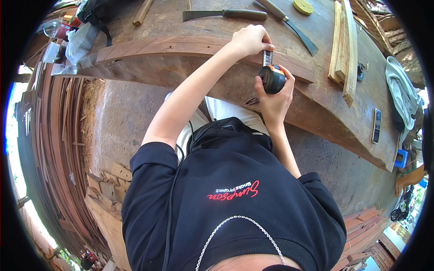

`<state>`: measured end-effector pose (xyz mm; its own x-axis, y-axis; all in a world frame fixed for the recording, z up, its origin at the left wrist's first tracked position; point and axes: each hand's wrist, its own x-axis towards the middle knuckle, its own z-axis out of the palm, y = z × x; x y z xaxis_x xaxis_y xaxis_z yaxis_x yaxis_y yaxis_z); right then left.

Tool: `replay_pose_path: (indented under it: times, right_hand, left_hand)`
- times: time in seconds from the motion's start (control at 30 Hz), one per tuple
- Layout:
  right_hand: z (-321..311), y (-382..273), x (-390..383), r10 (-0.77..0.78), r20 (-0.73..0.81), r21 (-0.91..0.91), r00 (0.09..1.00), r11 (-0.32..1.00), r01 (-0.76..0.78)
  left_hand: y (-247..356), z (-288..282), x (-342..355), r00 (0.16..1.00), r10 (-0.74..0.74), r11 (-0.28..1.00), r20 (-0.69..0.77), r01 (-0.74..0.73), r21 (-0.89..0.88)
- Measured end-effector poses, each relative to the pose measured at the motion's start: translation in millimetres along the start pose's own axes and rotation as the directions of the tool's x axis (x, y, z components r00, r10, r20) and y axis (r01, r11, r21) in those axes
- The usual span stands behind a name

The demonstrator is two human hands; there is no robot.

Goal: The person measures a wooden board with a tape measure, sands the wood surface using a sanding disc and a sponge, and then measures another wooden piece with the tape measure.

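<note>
A black and orange tape measure (272, 80) rests in my right hand (276, 100), its case gripped between thumb and fingers. A short length of its blade (268, 57) is drawn out away from me. My left hand (251, 39) pinches the blade's far end between thumb and fingertips. Both hands are over a long reddish-brown wooden board (181, 46), which lies along the near edge of the workbench (343, 117). Whether the blade touches the board I cannot tell.
Beyond the board lie two wood-handled chisels (226, 15) (294, 28) and a yellow roll (303, 6). Pale wood strips (346, 49), a phone (376, 125) and a grey cloth (401, 88) are on the right. Plastic bags (80, 43) sit at the left end; stacked planks (58, 149) stand left of me.
</note>
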<state>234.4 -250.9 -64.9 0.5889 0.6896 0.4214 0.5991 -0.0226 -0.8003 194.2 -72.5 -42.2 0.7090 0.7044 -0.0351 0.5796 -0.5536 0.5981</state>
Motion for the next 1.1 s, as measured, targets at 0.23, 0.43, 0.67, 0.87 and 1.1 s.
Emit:
replay_pose_path:
  times: [0.23,0.43,0.67,0.87,1.1]
  right_hand:
    - [4.2,-0.3,9.9,0.013,0.016,-0.034,1.000,0.999,-0.013]
    - [3.7,-1.8,8.6,0.010,0.022,-0.036,1.000,0.999,-0.010]
    - [7.4,0.0,6.3,-0.056,-0.001,-0.068,0.998,0.996,0.056]
    - [9.3,-0.1,5.2,-0.052,-0.022,-0.073,0.998,0.996,0.050]
    - [10.0,1.0,5.0,-0.064,-0.028,-0.077,0.998,0.995,0.062]
  left_hand:
    - [2.2,-0.7,-3.2,1.000,0.001,0.999,-0.007,-0.002,-0.035]
    - [-1.1,0.3,-2.5,1.000,0.000,0.998,-0.007,0.000,-0.057]
    - [-1.6,-0.7,-1.7,1.000,0.002,0.998,0.004,-0.002,-0.057]
    - [-0.4,-1.9,-2.7,1.000,0.002,0.998,-0.001,-0.002,-0.057]
    - [-1.9,-0.9,-1.3,1.000,0.005,0.998,0.006,-0.005,-0.056]
